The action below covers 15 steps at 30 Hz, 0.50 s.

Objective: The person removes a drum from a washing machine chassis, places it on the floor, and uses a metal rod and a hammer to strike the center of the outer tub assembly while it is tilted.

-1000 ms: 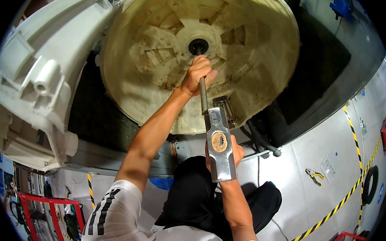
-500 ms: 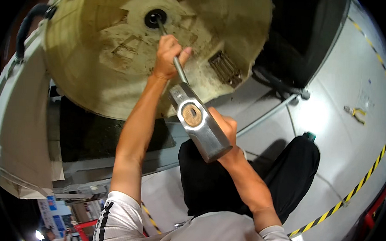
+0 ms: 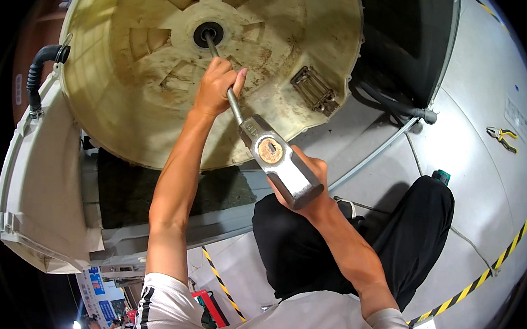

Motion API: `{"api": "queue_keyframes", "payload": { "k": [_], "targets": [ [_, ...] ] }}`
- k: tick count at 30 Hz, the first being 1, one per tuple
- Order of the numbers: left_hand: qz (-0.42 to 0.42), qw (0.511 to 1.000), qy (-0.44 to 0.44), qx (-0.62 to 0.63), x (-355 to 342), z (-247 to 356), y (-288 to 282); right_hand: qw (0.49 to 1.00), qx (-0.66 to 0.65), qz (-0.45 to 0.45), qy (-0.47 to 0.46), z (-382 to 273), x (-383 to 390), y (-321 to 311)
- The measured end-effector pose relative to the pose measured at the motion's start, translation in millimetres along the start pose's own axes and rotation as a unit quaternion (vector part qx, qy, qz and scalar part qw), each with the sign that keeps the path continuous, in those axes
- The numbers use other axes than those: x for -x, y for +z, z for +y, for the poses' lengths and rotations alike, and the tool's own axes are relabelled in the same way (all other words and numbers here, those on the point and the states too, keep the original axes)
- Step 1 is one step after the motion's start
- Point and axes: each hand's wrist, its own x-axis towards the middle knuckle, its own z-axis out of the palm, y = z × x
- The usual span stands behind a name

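A stained cream washing-machine tub lies on its side in front of me, its ribbed bottom facing me. A thin metal rod reaches into the dark centre hole of the tub. My left hand is closed around that rod partway along it. My right hand grips a heavy steel hammer, whose head sits against the near end of the rod. Part of my right hand is hidden behind the hammer head.
The white machine housing surrounds the tub on the left. A black hose curves at upper left, and grey hoses trail at right. Yellow-handled pliers lie on the grey floor; striped tape marks it.
The view has moved closer and shifted, so the tub now fills the upper left. Both hands keep their hold; the hammer head stays at the rod's near end.
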Motion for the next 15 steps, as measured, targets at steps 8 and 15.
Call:
{"api": "queue_keyframes", "payload": {
  "k": [8,15],
  "targets": [
    [-0.001,0.997,-0.062,-0.051,-20.3,15.8,11.6,0.996,0.077,0.025,-0.043,7.5,12.5,3.4],
    [-0.063,0.986,-0.13,-0.078,-40.7,19.1,8.3,0.994,0.053,0.092,0.017,12.9,19.5,2.1]
  ]
}}
